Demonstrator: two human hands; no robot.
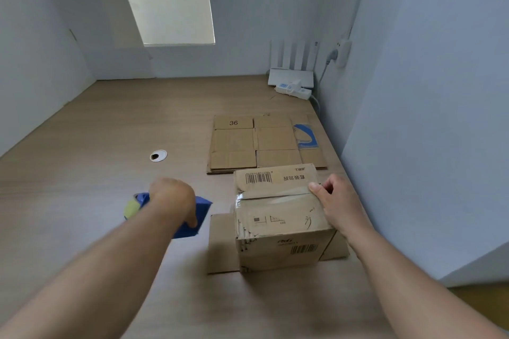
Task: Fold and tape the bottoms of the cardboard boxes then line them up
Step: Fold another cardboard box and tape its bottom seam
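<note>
Brown cardboard box (278,217) looks light, dentable; right grip (334,203) holds its top edge, left grip (172,198) clutches blue tape dispenser (203,208)

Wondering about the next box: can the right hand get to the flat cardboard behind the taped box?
Probably yes: the right hand holds the taped box, and the flat cardboard lies just beyond, nothing between.

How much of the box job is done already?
Early on, I think. One box has tape across its folded bottom, so that one looks about done. The left hand grips the blue tape dispenser beside it, and the right hand holds the box's edge. Left to do: the stack of flat boxes behind, then lining them all up.
</note>
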